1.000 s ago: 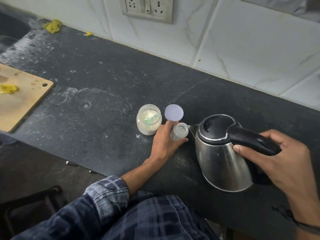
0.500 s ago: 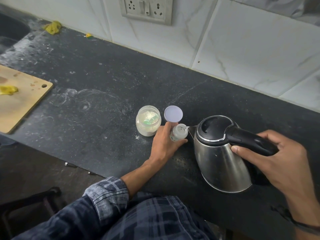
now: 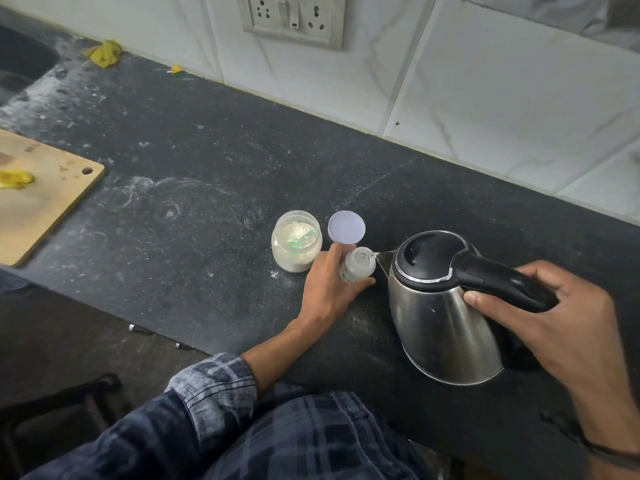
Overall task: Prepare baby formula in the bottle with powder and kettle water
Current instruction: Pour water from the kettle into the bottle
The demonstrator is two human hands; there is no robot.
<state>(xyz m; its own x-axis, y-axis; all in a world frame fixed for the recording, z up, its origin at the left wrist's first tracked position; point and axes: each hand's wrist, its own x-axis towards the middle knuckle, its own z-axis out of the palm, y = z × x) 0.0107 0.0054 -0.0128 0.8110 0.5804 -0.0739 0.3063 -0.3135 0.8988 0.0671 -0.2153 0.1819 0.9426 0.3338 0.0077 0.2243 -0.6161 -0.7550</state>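
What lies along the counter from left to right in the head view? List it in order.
Cutting board → powder jar → baby bottle → kettle → right hand gripping the kettle's handle.

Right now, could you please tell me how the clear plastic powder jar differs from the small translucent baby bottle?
The clear plastic powder jar is wide and squat; the small translucent baby bottle is narrower. The jar stands free; the left hand's grip holds the bottle. The jar holds white powder and a green scoop; the spout of the steel kettle is at the bottle's mouth. Both are uncapped.
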